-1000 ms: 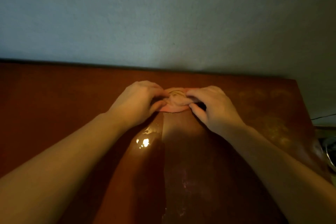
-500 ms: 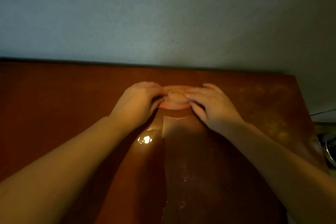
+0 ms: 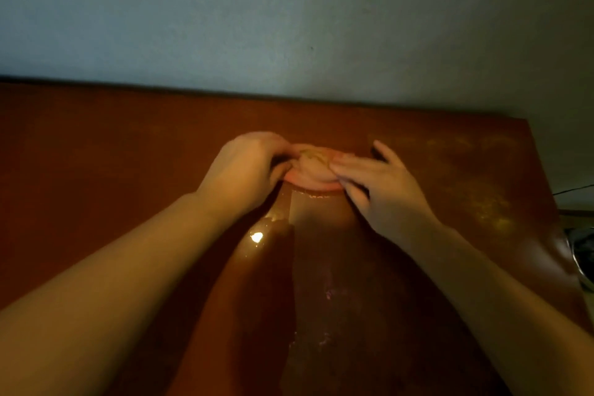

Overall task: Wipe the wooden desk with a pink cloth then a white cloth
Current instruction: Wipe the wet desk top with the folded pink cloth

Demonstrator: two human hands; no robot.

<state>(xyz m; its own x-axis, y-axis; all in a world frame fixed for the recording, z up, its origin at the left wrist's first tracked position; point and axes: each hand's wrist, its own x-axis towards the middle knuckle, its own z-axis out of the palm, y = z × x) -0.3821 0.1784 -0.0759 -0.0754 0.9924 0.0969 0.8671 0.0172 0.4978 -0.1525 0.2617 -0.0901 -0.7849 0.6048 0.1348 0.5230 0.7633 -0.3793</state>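
Note:
A small bunched pink cloth (image 3: pixel 311 170) lies on the wooden desk (image 3: pixel 112 154) near its far edge, with yellowish grime on its top. My left hand (image 3: pixel 247 167) holds the cloth's left side with curled fingers. My right hand (image 3: pixel 379 190) lies with straight fingers pressed on the cloth's right side, thumb spread out. No white cloth is in view.
A wet, shiny streak (image 3: pixel 257 238) runs from the cloth towards me. Pale dusty smears (image 3: pixel 475 199) cover the desk's right part. The wall (image 3: pixel 289 26) stands right behind the desk. A metal object (image 3: pixel 583 254) sits past the desk's right edge.
My right hand's fingers have straightened and flattened onto the cloth, and its thumb has spread out. The left hand has stayed on the cloth.

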